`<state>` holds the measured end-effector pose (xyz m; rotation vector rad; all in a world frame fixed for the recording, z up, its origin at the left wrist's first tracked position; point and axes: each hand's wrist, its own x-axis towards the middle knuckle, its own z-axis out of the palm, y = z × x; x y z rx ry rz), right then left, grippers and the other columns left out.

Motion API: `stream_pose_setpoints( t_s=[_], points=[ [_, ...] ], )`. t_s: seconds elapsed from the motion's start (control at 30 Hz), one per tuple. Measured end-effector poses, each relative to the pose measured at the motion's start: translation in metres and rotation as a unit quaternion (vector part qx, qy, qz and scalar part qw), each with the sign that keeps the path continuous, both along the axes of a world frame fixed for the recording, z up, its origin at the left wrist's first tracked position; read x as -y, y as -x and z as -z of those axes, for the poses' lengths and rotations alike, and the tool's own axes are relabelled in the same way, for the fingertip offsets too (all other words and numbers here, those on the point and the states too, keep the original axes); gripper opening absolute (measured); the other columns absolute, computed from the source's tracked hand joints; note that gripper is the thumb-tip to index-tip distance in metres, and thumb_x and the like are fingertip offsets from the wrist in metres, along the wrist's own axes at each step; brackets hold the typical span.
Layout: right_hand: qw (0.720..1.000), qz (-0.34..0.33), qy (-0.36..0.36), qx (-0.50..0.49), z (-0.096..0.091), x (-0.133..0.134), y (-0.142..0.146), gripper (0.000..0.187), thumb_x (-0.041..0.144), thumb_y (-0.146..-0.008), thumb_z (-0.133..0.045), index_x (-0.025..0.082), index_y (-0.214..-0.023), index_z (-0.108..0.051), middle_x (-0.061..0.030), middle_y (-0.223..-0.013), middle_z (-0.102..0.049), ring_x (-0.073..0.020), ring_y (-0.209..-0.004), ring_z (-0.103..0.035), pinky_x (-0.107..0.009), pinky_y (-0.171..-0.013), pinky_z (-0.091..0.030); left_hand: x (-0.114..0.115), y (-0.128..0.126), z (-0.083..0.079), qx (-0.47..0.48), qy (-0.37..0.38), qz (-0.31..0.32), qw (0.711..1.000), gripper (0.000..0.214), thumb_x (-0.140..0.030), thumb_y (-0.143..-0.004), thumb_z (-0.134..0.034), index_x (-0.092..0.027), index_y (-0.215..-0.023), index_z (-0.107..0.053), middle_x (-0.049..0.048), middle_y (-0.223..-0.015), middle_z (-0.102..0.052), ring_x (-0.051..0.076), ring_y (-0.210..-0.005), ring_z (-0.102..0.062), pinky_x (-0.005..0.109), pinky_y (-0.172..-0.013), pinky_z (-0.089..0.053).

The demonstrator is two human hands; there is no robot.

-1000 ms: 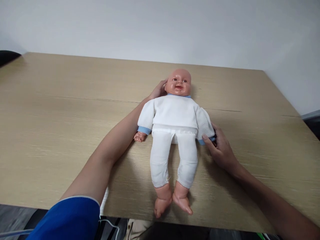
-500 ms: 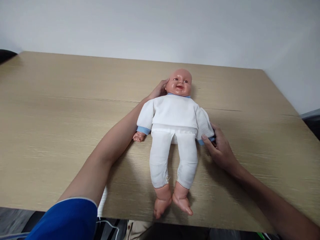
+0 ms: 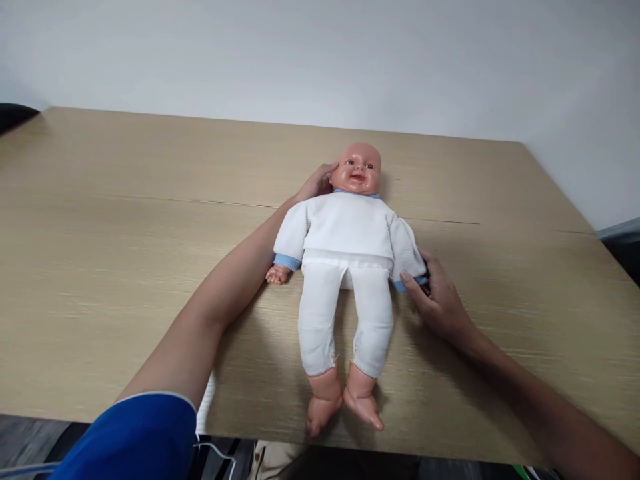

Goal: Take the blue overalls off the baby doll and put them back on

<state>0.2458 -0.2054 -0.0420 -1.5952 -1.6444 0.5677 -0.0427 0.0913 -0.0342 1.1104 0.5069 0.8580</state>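
A baby doll point(image 3: 349, 230) in a white sweater with blue cuffs and white trousers lies face up, feet toward me. My left hand point(image 3: 319, 181) cups the side of its head, with some fingers hidden behind it; that forearm runs along the doll's arm on the left. At the right, my right hand point(image 3: 437, 293) is closed around the end of the doll's other sleeve. The thumb lies on top of the blue cuff, and the doll's hand there is hidden from sight.
Under the doll is a wood-grain table point(image 3: 125, 267) with a thin seam across it. A pale wall point(image 3: 320, 60) stands behind the far edge. A white cable point(image 3: 220, 448) hangs below the near edge, and dark objects show at both sides.
The view has shifted very slightly. Both hands keep the same hold, and the doll's pose looks almost unchanged, its head perhaps turned a touch.
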Motion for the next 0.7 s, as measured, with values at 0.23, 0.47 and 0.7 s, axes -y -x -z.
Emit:
stream_pose_setpoints(
  t_s=[0.23, 0.47, 0.7],
  points=[
    [1.000, -0.007, -0.008, 0.004, 0.002, 0.000, -0.001, 0.080, 0.076, -0.114, -0.073, 0.021, -0.171, -0.064, -0.0253, -0.165, -0.079, -0.0458, -0.146, -0.079, -0.067, -0.128, -0.064, 0.018, 0.002, -0.005, 0.005, -0.053, -0.005, 0.999, 0.063, -0.071, -0.103, -0.078, -0.020, -0.140, -0.086, 0.0131, -0.152, -0.090, 0.046, -0.175, -0.064, 0.062, -0.153, -0.046],
    [1.000, -0.012, -0.016, 0.013, 0.002, 0.000, -0.002, 0.078, 0.074, -0.115, -0.072, 0.020, -0.171, -0.064, -0.0251, -0.162, -0.080, -0.0440, -0.143, -0.080, -0.067, -0.127, -0.065, 0.020, 0.003, -0.008, 0.010, -0.075, -0.002, 0.997, 0.062, -0.067, -0.091, -0.094, -0.026, -0.139, -0.090, 0.0133, -0.158, -0.088, 0.046, -0.167, -0.073, 0.059, -0.148, -0.051],
    [0.999, -0.014, -0.016, 0.026, 0.002, -0.001, -0.003, 0.078, 0.075, -0.116, -0.070, 0.021, -0.171, -0.065, -0.0256, -0.161, -0.080, -0.0453, -0.143, -0.080, -0.068, -0.126, -0.065, 0.020, 0.003, -0.009, 0.015, -0.074, -0.005, 0.997, 0.061, -0.063, -0.093, -0.093, -0.022, -0.138, -0.089, 0.0144, -0.153, -0.090, 0.046, -0.162, -0.076, 0.059, -0.147, -0.053]
  ],
)
